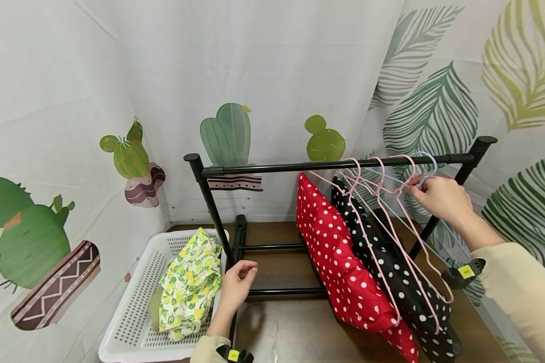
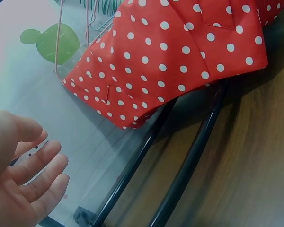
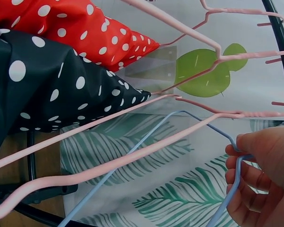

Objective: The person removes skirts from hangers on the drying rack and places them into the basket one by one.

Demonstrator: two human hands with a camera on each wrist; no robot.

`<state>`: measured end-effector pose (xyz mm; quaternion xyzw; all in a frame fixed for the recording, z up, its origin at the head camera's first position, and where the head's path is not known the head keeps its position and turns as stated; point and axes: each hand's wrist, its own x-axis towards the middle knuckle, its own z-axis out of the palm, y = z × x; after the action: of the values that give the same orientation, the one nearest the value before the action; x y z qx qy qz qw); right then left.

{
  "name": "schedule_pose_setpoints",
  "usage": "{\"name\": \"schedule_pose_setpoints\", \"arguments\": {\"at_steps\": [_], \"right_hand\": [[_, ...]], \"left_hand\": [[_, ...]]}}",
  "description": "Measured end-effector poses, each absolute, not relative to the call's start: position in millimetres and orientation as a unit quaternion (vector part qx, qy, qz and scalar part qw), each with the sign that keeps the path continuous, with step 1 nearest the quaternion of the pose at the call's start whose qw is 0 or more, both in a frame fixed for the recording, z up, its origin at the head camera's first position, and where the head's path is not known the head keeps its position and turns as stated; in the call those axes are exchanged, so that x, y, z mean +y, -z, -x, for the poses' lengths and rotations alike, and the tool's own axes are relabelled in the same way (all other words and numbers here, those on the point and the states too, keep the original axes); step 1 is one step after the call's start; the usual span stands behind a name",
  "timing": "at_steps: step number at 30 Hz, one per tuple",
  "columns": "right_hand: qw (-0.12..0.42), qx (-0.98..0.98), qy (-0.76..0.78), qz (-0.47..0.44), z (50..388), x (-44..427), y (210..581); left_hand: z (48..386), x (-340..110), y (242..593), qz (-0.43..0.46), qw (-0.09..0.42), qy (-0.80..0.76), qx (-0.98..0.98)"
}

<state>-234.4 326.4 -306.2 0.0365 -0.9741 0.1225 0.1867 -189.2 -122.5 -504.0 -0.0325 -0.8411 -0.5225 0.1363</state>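
Observation:
My right hand (image 1: 445,198) pinches the neck of a blue hanger (image 3: 237,172) whose hook is at the rail near the rack's right end. Just left of it several pink hangers (image 1: 381,191) hang on the black rail (image 1: 277,167). A red polka-dot cloth item (image 1: 331,252) and a black polka-dot one (image 1: 390,262) hang from pink hangers. My left hand (image 1: 237,284) holds nothing, its fingers loosely bent, beside the rack's left post. In the left wrist view, the red item (image 2: 165,52) is some way from that hand (image 2: 26,179).
A white plastic basket (image 1: 127,297) stands left of the rack, with a folded lemon-print cloth (image 1: 191,287) in it. The rack's lower bars (image 1: 286,292) cross above the brown wooden tabletop (image 1: 295,327). Curtains printed with cacti and leaves hang behind and at both sides.

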Motion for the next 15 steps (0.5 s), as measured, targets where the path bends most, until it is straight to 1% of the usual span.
{"name": "schedule_pose_setpoints", "arguments": {"at_steps": [15], "right_hand": [[0.145,-0.98,-0.132,-0.031,236.9,324.3,311.2]], "left_hand": [[189.1,-121.6,504.6,0.028,0.127,0.528,-0.84]]}}
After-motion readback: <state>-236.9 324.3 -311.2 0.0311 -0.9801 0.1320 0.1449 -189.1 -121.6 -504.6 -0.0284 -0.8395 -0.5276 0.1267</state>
